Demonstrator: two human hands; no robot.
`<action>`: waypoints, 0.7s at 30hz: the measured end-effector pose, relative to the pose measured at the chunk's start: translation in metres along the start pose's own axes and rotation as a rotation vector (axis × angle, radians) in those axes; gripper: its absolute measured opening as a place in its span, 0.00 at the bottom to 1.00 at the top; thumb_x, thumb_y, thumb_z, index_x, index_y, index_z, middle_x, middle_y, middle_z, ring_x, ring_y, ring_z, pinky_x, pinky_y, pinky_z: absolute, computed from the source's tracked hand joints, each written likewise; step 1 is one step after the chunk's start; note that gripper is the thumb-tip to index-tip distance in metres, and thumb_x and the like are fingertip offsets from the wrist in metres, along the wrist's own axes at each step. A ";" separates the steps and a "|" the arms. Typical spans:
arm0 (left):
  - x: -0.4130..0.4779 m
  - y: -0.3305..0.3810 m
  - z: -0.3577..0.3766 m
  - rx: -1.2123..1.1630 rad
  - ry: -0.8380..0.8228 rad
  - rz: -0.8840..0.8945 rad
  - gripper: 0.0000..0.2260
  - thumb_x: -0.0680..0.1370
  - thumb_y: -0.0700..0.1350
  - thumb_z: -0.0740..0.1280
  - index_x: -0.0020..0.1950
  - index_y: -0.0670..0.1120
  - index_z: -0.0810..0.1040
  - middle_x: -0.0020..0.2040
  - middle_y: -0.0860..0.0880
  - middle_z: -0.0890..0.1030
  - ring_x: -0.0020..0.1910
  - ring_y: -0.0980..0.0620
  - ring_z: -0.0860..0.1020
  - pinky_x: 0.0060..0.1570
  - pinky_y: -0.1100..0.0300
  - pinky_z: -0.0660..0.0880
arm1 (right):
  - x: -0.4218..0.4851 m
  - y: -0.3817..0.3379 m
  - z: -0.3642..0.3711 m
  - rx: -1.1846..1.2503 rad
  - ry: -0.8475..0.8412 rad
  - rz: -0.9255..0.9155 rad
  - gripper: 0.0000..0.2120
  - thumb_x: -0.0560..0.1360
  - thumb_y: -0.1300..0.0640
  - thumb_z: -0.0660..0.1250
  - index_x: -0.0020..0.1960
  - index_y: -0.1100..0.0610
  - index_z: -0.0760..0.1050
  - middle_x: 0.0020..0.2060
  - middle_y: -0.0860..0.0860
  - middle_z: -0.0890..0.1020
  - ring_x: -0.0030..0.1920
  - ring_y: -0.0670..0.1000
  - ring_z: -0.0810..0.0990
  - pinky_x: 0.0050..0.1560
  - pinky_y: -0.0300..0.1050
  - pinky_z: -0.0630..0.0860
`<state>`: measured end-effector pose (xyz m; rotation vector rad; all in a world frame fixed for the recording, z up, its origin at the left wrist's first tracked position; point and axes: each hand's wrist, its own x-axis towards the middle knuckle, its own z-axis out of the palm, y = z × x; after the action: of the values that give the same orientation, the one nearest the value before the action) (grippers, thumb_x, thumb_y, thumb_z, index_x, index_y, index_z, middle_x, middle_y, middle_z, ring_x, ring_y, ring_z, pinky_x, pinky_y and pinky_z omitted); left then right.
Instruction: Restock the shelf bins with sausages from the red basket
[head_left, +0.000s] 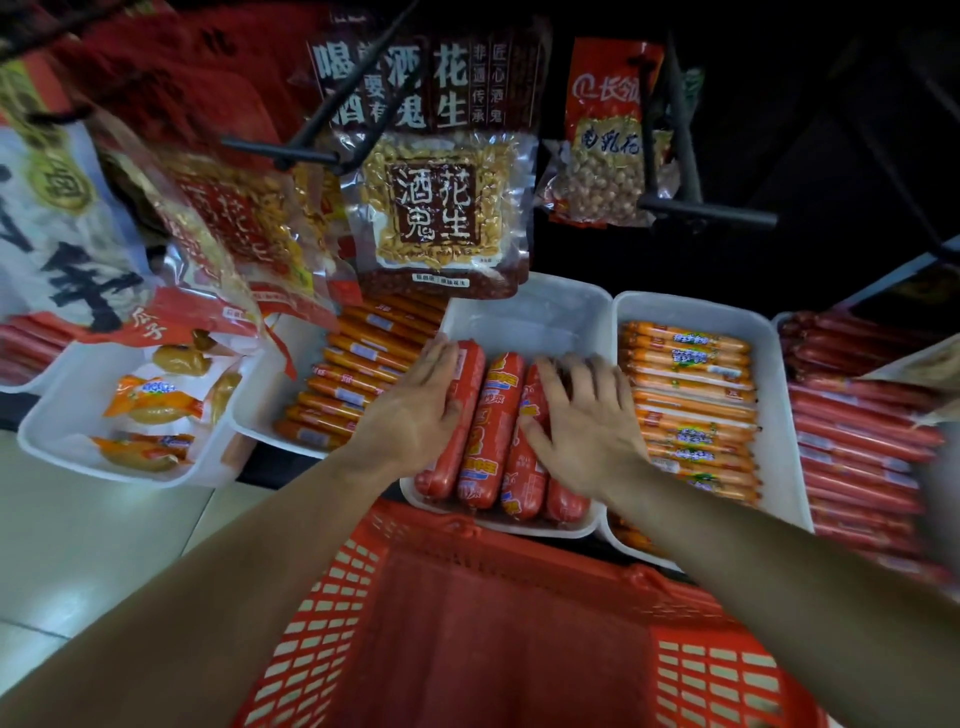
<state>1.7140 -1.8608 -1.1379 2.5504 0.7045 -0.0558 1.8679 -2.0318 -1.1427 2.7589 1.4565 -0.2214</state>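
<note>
**Both hands flat on the sausages in the middle bin**

Your left hand (415, 415) and right hand (582, 431) both lie palm down with the fingers straight and spread. Neither one grips anything. They press on the thick red sausages (488, 431), the left hand on the leftmost one and the right hand across the two on the right.

Largest in your view is the red basket (467, 623). It sits right below you, between your forearms, and its far rim is just under the near edge of the middle bin (530, 312). That white bin holds the thick sausages in its near half, side by side and pointing away from you. The bare white floor of the bin shows in the far half.

Just beside it on your right, a bin of thin orange sausages (691, 405) is packed in crosswise rows, and beyond that lie dark red sticks (857, 431). On your left is a bin of slim orange sticks (358, 374), stacked at a slant. Further left, a tray of yellow-orange packets (150, 405) stands on the pale tiled floor (78, 545).

Above the middle bin hangs a peanut bag (436, 197) with a clear window. A smaller red bag of nuts (608, 156) hangs to its right.
</note>
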 end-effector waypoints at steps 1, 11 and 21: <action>-0.005 -0.003 0.001 0.036 -0.009 -0.005 0.30 0.85 0.51 0.54 0.82 0.47 0.42 0.82 0.52 0.41 0.80 0.56 0.44 0.78 0.60 0.48 | -0.011 0.002 0.004 0.027 0.002 0.029 0.37 0.78 0.34 0.43 0.80 0.53 0.45 0.78 0.56 0.51 0.78 0.61 0.45 0.78 0.60 0.45; -0.002 -0.009 0.017 0.047 -0.017 0.023 0.34 0.82 0.63 0.44 0.81 0.46 0.41 0.81 0.50 0.37 0.80 0.53 0.42 0.79 0.53 0.49 | -0.016 0.009 0.021 0.161 0.058 0.136 0.39 0.77 0.34 0.44 0.81 0.54 0.44 0.80 0.55 0.44 0.79 0.53 0.35 0.79 0.56 0.46; -0.007 0.037 -0.051 0.177 -0.334 -0.142 0.33 0.83 0.62 0.52 0.82 0.53 0.41 0.81 0.52 0.39 0.80 0.52 0.41 0.77 0.53 0.46 | -0.023 0.007 -0.024 0.138 -0.133 0.174 0.42 0.78 0.32 0.50 0.81 0.55 0.41 0.80 0.52 0.42 0.79 0.55 0.38 0.78 0.59 0.43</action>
<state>1.7218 -1.8678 -1.0752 2.5592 0.7729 -0.6012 1.8634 -2.0524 -1.1158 2.8928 1.2058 -0.5094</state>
